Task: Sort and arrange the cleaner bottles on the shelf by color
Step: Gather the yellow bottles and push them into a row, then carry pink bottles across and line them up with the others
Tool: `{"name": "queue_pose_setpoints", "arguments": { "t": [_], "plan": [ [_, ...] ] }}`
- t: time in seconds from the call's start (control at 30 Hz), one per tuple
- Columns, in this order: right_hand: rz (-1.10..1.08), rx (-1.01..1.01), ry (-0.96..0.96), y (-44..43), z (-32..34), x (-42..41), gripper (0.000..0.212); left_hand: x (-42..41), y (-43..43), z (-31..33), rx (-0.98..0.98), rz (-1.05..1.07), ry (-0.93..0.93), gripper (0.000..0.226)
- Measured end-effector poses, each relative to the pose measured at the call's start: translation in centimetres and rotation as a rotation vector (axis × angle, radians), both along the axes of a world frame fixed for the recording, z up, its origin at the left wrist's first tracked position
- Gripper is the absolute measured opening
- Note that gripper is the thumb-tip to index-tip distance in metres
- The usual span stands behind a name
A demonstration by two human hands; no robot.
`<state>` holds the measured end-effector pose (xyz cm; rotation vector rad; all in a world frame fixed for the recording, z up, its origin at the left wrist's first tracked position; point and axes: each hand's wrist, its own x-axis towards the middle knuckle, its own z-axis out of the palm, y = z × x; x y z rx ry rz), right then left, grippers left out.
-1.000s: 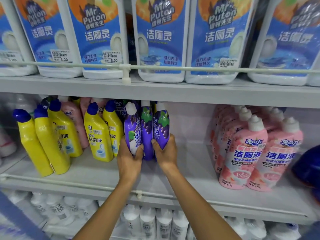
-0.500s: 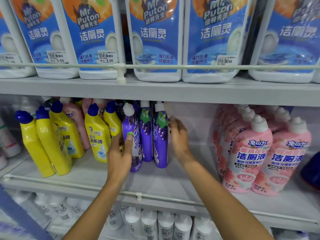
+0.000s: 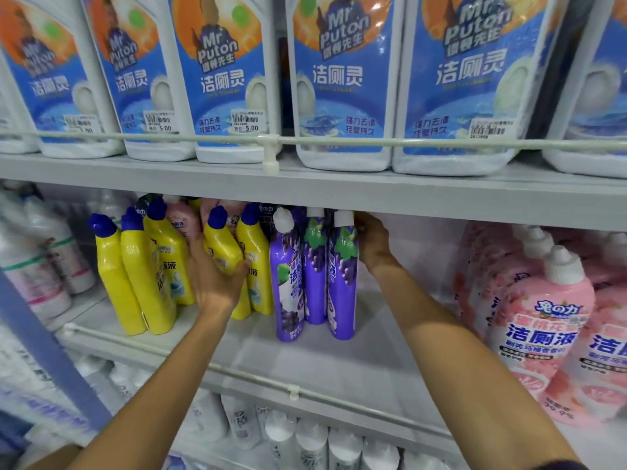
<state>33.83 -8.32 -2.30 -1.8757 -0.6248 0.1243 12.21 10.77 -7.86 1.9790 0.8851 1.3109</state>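
Observation:
Three purple grape-label bottles [image 3: 317,273] with white caps stand upright together on the middle shelf [image 3: 305,361]. To their left stand several yellow bottles [image 3: 142,276] with blue caps, with pink bottles [image 3: 179,220] behind them. My left hand [image 3: 215,283] grips one yellow bottle [image 3: 222,249] around its body. My right hand [image 3: 371,242] reaches past the right side of the purple group, up near the caps, with its fingers hidden behind the rightmost purple bottle. A cluster of pink bottles [image 3: 546,320] stands at the right.
The upper shelf carries large white jugs with blue labels [image 3: 339,83] behind a guard rail [image 3: 268,142]. A rail [image 3: 291,393] runs along the middle shelf's front edge. White bottles [image 3: 305,439] fill the shelf below, and more white bottles [image 3: 40,266] stand at far left.
My left hand has left the purple bottles and moved left to grip a yellow bottle. My right hand has slid up and back beside the rightmost purple bottle. The camera has moved closer.

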Motion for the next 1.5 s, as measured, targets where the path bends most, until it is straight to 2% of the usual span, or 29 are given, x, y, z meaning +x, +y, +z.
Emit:
{"name": "queue_pose_setpoints", "arguments": {
  "t": [0.03, 0.1, 0.27, 0.4, 0.5, 0.63, 0.8, 0.93, 1.07, 1.2, 1.33, 1.5],
  "plan": [
    [0.009, -0.027, -0.031, -0.3, 0.3, -0.2, 0.013, -0.1, -0.2, -0.3, -0.007, -0.036, -0.024, 0.089],
    [-0.040, -0.076, -0.106, -0.9, 0.9, -0.5, 0.025, -0.4, -0.7, -0.6, 0.031, -0.096, -0.057, 0.092],
    [-0.052, -0.063, -0.128, -3.5, 0.8, -0.4, 0.031, -1.7, 0.3, -0.6, 0.022, -0.218, -0.095, 0.081],
    [-0.068, -0.147, -0.208, -6.5, 0.6, -1.2, 0.020, -3.4, -0.4, -0.6, 0.009, -0.241, -0.103, 0.077],
    [-0.204, -0.015, -0.172, -7.8, -2.0, -3.0, 0.029, -4.2, -1.1, -0.5, -0.039, -0.170, -0.102, 0.079],
    [-0.297, 0.231, 0.028, -7.1, -5.5, -4.6, 0.025, -3.4, -1.7, -0.5, 0.001, -0.160, -0.133, 0.064],
    [-0.316, 0.301, -0.002, -7.8, -6.7, -6.3, 0.027, -2.6, -1.3, -1.7, -0.090, -0.047, -0.122, 0.050],
    [-0.333, 0.286, 0.005, -9.4, -6.8, -9.0, 0.029, -3.6, -1.5, -1.2, -0.180, -0.141, -0.175, 0.046],
    [-0.300, 0.374, 0.025, -10.3, -6.8, -12.8, 0.029, -6.1, -0.7, -0.2, -0.271, -0.210, -0.211, 0.048],
    [-0.287, 0.411, -0.105, -9.8, -4.0, -16.9, 0.028, -9.9, -1.6, 2.6, -0.186, -0.358, -0.273, 0.042],
    [-0.083, 0.387, -0.187, -6.3, -0.1, -22.1, 0.046, -14.2, -1.7, 5.0, -0.184, -0.418, -0.319, 0.052],
    [0.117, 0.409, -0.126, 2.7, -0.7, -24.6, 0.047, -19.6, 0.0, 7.9, -0.173, -0.370, -0.353, 0.043]
  ]
}}
